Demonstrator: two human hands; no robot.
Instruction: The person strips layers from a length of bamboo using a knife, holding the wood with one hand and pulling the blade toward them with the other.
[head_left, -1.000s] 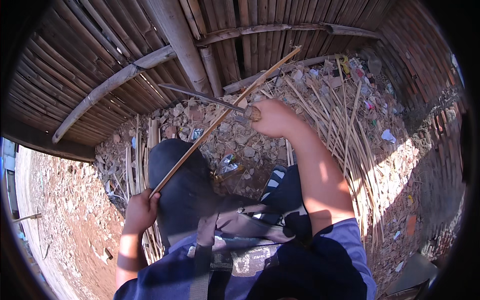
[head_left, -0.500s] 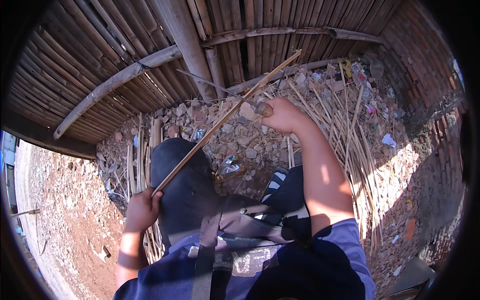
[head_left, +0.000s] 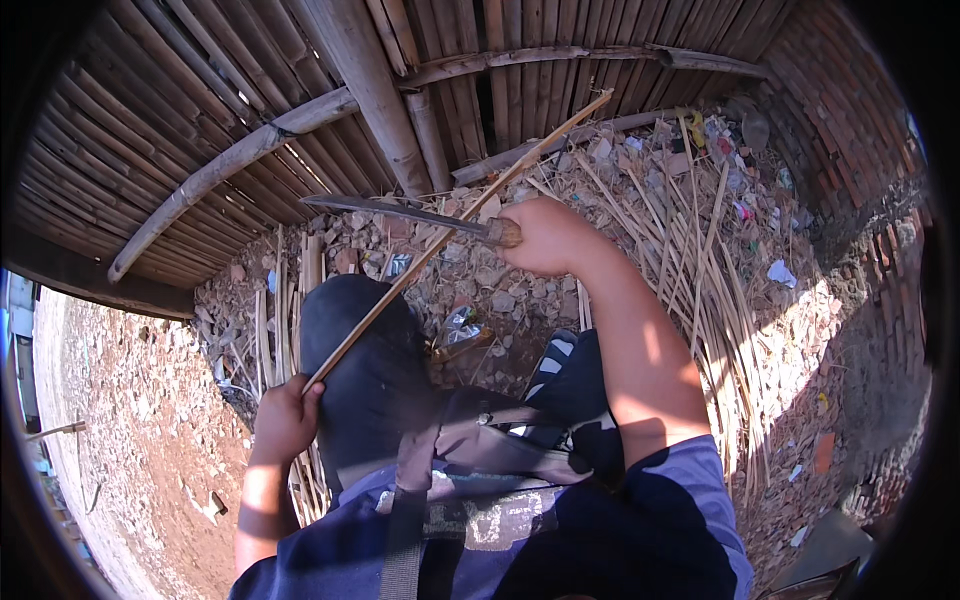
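My left hand is closed round the near end of a long, thin bamboo strip. The strip slants up and away to the right, passing over my dark-trousered left knee. In my closed right hand is a knife by its wooden handle. Its long, dark blade points left and crosses the strip a little beyond the strip's middle. Whether the edge touches the strip, I cannot tell.
Many split bamboo strips lie in a pile to my right, and more lie at my left. A bamboo slat wall rises ahead; a brick wall stands at the right. Rubble and litter, including a clear plastic wrapper, cover the ground.
My right hand has shifted slightly left and nearer, and the knife blade has turned flatter and lower, showing more of its side. The strip's far end has risen a little; my left hand keeps its hold.
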